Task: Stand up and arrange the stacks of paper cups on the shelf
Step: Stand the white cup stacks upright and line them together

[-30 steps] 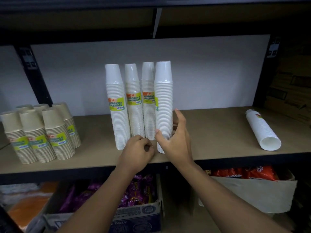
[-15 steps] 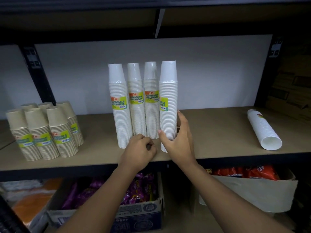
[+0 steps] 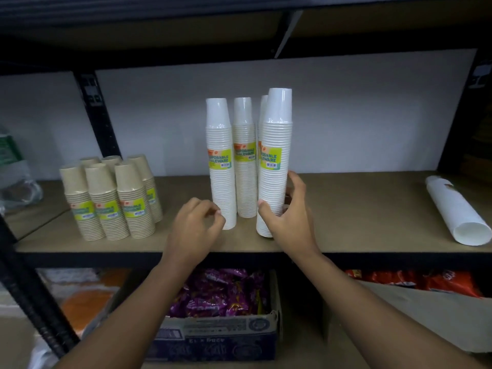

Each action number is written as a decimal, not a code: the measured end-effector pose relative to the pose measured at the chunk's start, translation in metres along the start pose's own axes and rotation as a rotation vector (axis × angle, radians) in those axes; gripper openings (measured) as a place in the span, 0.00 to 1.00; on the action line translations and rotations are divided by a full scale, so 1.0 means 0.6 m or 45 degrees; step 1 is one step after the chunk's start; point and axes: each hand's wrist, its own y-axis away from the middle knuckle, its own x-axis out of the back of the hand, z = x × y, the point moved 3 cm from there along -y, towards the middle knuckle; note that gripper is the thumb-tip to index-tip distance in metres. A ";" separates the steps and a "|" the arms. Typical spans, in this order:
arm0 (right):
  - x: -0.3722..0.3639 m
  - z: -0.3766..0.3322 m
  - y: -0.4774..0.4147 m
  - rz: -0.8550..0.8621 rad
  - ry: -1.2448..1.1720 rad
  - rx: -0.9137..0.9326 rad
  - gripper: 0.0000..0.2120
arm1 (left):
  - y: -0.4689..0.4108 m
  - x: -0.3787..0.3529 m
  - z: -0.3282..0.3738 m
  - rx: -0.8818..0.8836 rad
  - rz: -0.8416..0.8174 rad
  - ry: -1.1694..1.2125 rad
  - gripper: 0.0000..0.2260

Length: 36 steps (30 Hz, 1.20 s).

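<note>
The head view shows the shelf across the middle of the frame, with four tall white cup stacks standing at the centre. The right hand grips the front right stack low down, near its base: the thumb lies on the left side of the stack and the other fingers wrap around its right side. This stack stands close to the front edge of the shelf, just beside its neighbours. The left hand is loosely curled and holds nothing; its fingertips are just beside the base of the left white stack, and I cannot tell if they touch it.

I judge that such a stack is light but tall, so it tips easily. The thin wrapper looks slippery, and the paper walls can be crushed by a hard squeeze. A hold low on the stack, with a second hand higher for balance, seems the safest.

One more white stack lies on its side at the right of the frame, well apart from both hands. The brown stacks stand at the left.
</note>
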 end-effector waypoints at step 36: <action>-0.031 0.015 0.007 -0.186 0.136 0.051 0.41 | -0.002 -0.039 -0.067 0.309 -0.167 -0.208 0.09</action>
